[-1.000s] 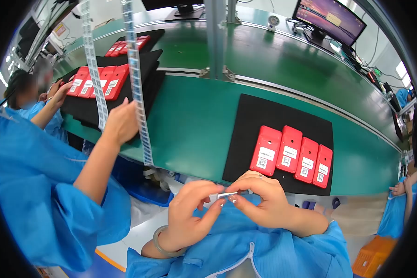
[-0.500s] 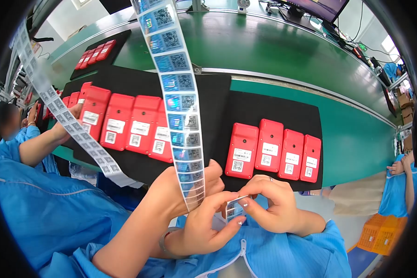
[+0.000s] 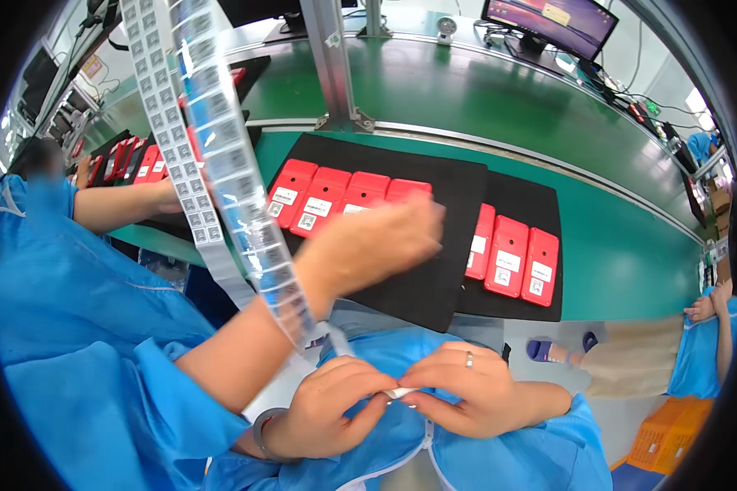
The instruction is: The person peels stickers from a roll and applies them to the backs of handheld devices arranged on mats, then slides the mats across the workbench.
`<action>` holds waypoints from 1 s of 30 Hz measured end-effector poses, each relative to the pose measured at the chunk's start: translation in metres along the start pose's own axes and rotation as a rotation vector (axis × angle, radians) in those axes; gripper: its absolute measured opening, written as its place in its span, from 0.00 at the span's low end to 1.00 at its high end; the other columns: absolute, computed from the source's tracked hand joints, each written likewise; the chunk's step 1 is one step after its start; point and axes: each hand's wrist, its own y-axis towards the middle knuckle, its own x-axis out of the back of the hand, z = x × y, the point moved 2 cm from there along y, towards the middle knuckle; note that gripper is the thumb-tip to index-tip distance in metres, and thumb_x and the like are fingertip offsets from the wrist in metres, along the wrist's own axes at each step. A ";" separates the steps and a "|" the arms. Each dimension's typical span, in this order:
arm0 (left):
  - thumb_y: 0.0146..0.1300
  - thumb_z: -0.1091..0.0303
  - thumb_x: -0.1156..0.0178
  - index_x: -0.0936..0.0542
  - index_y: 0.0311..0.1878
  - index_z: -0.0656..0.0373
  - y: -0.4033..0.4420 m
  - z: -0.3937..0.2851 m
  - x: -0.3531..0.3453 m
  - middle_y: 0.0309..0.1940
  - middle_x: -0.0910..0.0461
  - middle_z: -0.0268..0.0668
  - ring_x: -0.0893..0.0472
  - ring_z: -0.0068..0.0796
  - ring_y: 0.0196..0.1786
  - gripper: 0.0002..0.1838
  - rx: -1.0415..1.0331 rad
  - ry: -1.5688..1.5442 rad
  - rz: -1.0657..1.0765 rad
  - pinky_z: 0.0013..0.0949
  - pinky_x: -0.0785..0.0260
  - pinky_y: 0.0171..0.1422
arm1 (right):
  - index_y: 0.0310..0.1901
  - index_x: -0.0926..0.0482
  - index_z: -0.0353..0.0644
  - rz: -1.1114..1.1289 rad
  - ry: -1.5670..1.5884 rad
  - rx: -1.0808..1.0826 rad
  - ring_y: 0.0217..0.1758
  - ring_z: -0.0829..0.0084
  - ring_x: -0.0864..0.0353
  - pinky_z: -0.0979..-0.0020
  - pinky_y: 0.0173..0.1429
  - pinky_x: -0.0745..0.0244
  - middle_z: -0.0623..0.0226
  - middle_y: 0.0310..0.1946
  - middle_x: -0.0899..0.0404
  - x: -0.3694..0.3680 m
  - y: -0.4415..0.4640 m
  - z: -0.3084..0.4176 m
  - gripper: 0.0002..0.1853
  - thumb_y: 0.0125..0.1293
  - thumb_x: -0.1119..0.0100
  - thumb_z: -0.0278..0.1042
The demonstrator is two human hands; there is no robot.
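Close to my chest, both hands pinch a small piece of white label strip (image 3: pixel 398 393), seen nearly edge-on. My left hand (image 3: pixel 329 407), with a bracelet at the wrist, holds its left side between thumb and fingers. Opposite it, my right hand (image 3: pixel 460 391), wearing a ring, grips the right side; the fingertips almost meet. A long strip of shiny QR-code labels (image 3: pixel 236 164) comes down from above to just behind my left hand. Whether it is joined to the piece I hold is unclear.
A co-worker's blurred hand (image 3: pixel 377 244) reaches across the black mat (image 3: pixel 450 270) over red handheld devices (image 3: pixel 327 196). More red devices (image 3: pixel 508 254) lie to the right. A second label roll strip (image 3: pixel 172 123) hangs at left. An orange crate (image 3: pixel 663 434) stands lower right.
The piece between my hands has turned from showing its printed face to edge-on, and my hands are lower. The co-worker's arm has reached forward over the mat; devices there have shifted right.
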 end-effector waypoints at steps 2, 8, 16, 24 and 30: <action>0.50 0.82 0.36 0.21 0.38 0.63 -0.008 -0.004 -0.004 0.31 0.20 0.42 0.20 0.39 0.33 0.11 0.097 -0.029 0.014 0.34 0.28 0.38 | 0.40 0.21 0.37 0.007 -0.006 -0.011 0.34 0.64 0.18 0.69 0.40 0.23 0.63 0.33 0.18 -0.004 -0.006 0.001 0.11 0.55 0.32 0.25; 0.53 0.77 0.37 0.21 0.36 0.64 -0.013 0.012 -0.012 0.31 0.20 0.42 0.20 0.41 0.34 0.07 0.152 0.012 0.074 0.35 0.28 0.40 | 0.49 0.23 0.39 0.005 -0.260 -0.137 0.49 0.60 0.23 0.63 0.53 0.26 0.60 0.47 0.22 0.019 -0.022 -0.005 0.23 0.53 0.28 0.38; 0.58 0.74 0.40 0.22 0.37 0.62 -0.003 0.070 -0.037 0.41 0.20 0.42 0.22 0.44 0.47 0.05 0.086 0.089 0.142 0.40 0.32 0.53 | 0.64 0.37 0.30 -0.490 -0.896 -0.775 0.67 0.47 0.36 0.57 0.68 0.40 0.42 0.58 0.29 0.127 -0.106 -0.127 0.27 0.67 0.47 0.34; 0.57 0.75 0.39 0.21 0.36 0.62 0.014 0.081 -0.043 0.36 0.18 0.41 0.20 0.40 0.41 0.04 0.219 0.112 0.078 0.36 0.30 0.50 | 0.61 0.34 0.24 -0.937 0.413 -0.802 0.58 0.71 0.27 0.70 0.63 0.34 0.53 0.55 0.26 0.165 -0.128 -0.174 0.23 0.69 0.46 0.29; 0.56 0.73 0.38 0.21 0.36 0.56 0.051 0.061 -0.070 0.54 0.23 0.38 0.28 0.45 0.60 0.04 -0.056 0.358 0.302 0.51 0.39 0.64 | 0.58 0.29 0.25 -0.969 0.017 -0.860 0.51 0.71 0.21 0.71 0.58 0.28 0.53 0.51 0.21 0.178 -0.132 -0.161 0.17 0.70 0.50 0.26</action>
